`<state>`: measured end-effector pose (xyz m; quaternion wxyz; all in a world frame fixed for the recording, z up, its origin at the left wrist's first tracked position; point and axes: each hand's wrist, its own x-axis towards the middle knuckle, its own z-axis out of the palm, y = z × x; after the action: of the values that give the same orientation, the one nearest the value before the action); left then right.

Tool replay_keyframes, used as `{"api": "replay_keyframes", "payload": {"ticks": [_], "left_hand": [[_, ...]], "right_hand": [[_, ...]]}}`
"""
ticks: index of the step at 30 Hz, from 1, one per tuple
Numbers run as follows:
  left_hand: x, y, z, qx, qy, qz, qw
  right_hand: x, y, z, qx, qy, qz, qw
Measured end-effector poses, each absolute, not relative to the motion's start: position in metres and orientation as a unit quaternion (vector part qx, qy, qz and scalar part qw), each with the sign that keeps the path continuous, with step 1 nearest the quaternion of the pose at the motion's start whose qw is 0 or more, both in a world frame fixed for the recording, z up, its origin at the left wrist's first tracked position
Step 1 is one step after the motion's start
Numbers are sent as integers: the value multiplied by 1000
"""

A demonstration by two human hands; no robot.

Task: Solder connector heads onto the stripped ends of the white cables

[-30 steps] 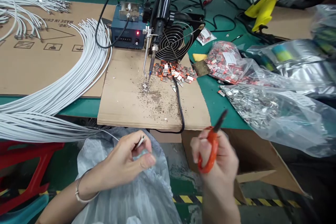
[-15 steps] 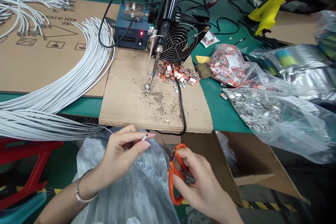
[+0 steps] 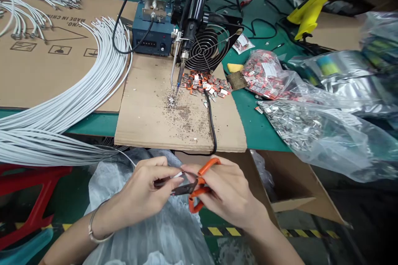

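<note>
Between the thumb and fingers of my left hand (image 3: pixel 152 182) is the end of a white cable (image 3: pixel 178 174), its tip pointing right. My right hand (image 3: pixel 225 188) is closed around a pair of scissors (image 3: pixel 199 188) with orange handles, and the dark blades point left just below the cable tip. My right index finger and thumb reach close to that tip; whether they touch it I cannot tell. Behind my left wrist the cable runs back toward a bundle of white cables (image 3: pixel 77 87) on the left.
A soldering iron (image 3: pixel 182 66) hangs tip-down in a stand over cardboard (image 3: pixel 149 120). Beside it are a blue soldering station (image 3: pixel 152 35), a fan (image 3: pixel 207 47) and a pile of small connectors (image 3: pixel 202 83). Bags of metal parts (image 3: pixel 295 124) lie right; an open carton (image 3: pixel 289 186) stands below.
My right hand has moved left and up to my left hand, turning the scissors so their blades now point left beneath the cable tip. The view has shifted slightly.
</note>
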<state>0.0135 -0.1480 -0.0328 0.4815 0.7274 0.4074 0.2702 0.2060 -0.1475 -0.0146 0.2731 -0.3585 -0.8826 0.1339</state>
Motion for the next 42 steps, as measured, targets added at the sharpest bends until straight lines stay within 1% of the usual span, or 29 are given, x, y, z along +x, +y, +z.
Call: {"api": "replay_keyframes", "payload": {"ticks": [5, 7, 11, 14, 16, 19, 21, 23, 25, 27, 29, 32, 34, 36, 37, 38, 39, 40, 41, 42], "left_hand": [[12, -145, -29, 713, 386, 241, 533], [11, -144, -30, 704, 380, 240, 550], [10, -142, -32, 684, 365, 244, 583], [13, -140, -31, 688, 371, 256, 569], [15, -140, -26, 698, 375, 266, 549], [18, -141, -18, 709, 372, 277, 531], [16, -141, -16, 696, 378, 285, 539], [13, -140, -16, 651, 401, 288, 578], [11, -138, -20, 565, 430, 307, 634], [9, -135, -24, 478, 438, 341, 680], [8, -134, -28, 427, 433, 375, 700], [7, -135, -29, 394, 425, 392, 715], [6, -137, -30, 379, 424, 397, 720], [6, -138, -30, 371, 423, 401, 723], [6, -138, -29, 370, 423, 402, 723], [7, -138, -29, 370, 424, 402, 722], [7, -138, -28, 372, 426, 402, 720], [8, -138, -27, 376, 431, 401, 715], [9, -139, -26, 383, 435, 399, 710], [9, -139, -25, 393, 439, 394, 706]], "right_hand": [[210, -145, -5, -331, -918, 70, 206], [211, -145, -3, -318, -927, 47, 193], [210, -145, -3, -291, -931, 27, 220], [207, -143, -8, -325, -916, 23, 236], [209, -139, -13, -335, -906, 45, 256], [226, -128, -21, -422, -849, 34, 317], [245, -119, -23, -543, -759, -38, 358], [267, -110, -22, -620, -685, -82, 373], [285, -101, -19, -668, -658, -80, 338], [296, -92, -17, -691, -661, -65, 285], [302, -83, -19, -706, -669, -54, 227], [305, -73, -22, -736, -659, -39, 152], [303, -73, -22, -744, -652, -41, 143], [294, -79, -19, -739, -649, -65, 169], [287, -85, -16, -729, -650, -74, 202], [277, -91, -14, -717, -651, -74, 238], [266, -98, -11, -688, -654, -48, 309], [253, -105, -9, -634, -666, 18, 393], [239, -112, -7, -572, -687, 120, 432], [226, -117, -5, -514, -715, 237, 412]]}}
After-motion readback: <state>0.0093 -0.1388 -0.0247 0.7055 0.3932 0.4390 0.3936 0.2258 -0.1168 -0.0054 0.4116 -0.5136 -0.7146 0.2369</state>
